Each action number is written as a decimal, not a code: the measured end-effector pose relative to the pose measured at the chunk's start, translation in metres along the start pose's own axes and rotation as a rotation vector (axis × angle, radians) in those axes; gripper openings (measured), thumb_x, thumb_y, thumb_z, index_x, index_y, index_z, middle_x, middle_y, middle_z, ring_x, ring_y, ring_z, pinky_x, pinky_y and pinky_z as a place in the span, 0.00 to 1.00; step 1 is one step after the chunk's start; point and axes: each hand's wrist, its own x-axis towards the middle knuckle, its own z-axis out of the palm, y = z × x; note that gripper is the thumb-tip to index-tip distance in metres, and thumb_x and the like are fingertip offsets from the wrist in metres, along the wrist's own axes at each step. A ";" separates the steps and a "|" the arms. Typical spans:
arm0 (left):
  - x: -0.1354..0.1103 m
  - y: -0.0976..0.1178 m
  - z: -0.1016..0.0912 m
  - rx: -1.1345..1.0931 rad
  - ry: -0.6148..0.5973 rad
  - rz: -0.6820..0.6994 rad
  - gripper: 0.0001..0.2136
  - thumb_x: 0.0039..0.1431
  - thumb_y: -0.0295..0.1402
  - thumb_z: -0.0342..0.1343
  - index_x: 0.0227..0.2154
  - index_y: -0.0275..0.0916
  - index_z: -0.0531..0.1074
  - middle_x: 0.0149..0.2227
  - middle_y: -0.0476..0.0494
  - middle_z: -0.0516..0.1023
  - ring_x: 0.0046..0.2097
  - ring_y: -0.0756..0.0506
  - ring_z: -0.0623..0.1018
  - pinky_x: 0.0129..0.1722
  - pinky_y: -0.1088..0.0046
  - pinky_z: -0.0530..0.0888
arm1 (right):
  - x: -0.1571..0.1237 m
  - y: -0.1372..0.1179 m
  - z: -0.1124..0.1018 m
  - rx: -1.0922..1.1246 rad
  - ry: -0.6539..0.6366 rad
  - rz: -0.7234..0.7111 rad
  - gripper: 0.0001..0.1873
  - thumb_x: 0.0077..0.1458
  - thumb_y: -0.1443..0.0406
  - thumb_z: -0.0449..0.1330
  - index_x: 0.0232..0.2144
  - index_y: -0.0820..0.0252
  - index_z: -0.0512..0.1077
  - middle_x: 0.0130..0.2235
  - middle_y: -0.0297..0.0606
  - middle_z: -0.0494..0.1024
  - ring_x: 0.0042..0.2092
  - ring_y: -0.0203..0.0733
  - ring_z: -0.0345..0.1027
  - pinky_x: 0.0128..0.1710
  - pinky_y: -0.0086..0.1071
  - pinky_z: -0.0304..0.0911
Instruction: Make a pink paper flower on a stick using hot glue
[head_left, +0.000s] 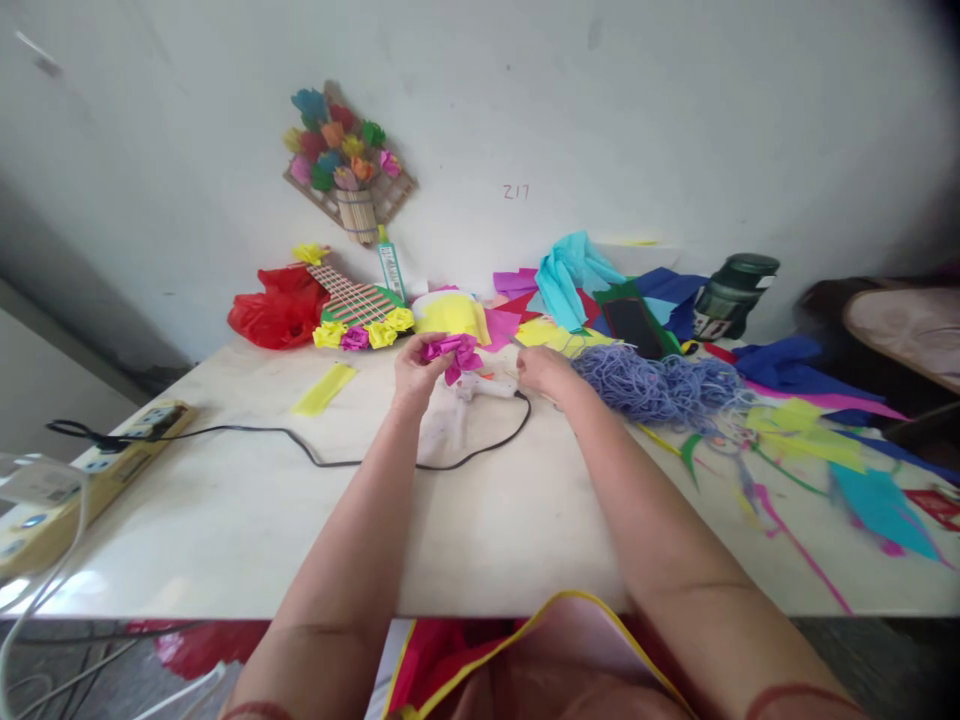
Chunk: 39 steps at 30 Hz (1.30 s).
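My left hand (418,372) is closed on a magenta crepe-paper flower (463,356), pinching it at its left side above the table. Just below and right of the flower lies a white glue gun (491,388), its black cord running left. My right hand (546,370) is beside the glue gun's back end, fingers curled together; a thin dark tip shows near them, too small to name. A tangled heap of lavender yarn (660,385) lies right of that hand. Behind both hands are yellow paper sheets (454,315).
A yellow power strip (142,465) stands at the left. A flower-trimmed stick craft (356,295), red plastic bag (274,310) and glue bottle (390,265) line the wall. At right are a phone (637,325), dark green jar (735,295) and paper scraps (881,505).
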 end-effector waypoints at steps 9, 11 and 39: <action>0.000 -0.003 0.000 0.008 -0.018 -0.025 0.18 0.33 0.32 0.71 0.32 0.38 0.76 0.31 0.46 0.79 0.33 0.48 0.77 0.35 0.71 0.73 | 0.006 0.017 0.009 -0.085 -0.146 0.076 0.20 0.51 0.71 0.58 0.47 0.68 0.77 0.47 0.60 0.79 0.51 0.56 0.74 0.46 0.39 0.67; 0.000 -0.003 -0.001 0.002 -0.021 -0.027 0.18 0.33 0.32 0.71 0.32 0.38 0.76 0.32 0.46 0.79 0.33 0.47 0.77 0.36 0.71 0.73 | 0.005 0.017 0.008 -0.091 -0.131 0.078 0.20 0.51 0.71 0.58 0.46 0.67 0.78 0.48 0.60 0.79 0.51 0.56 0.74 0.46 0.39 0.67; -0.002 -0.006 -0.001 -0.065 -0.065 -0.132 0.19 0.30 0.32 0.72 0.31 0.38 0.77 0.30 0.46 0.80 0.29 0.48 0.76 0.26 0.74 0.71 | -0.016 0.012 -0.043 0.251 0.403 -0.157 0.11 0.56 0.59 0.61 0.38 0.52 0.82 0.42 0.36 0.83 0.43 0.44 0.73 0.36 0.32 0.58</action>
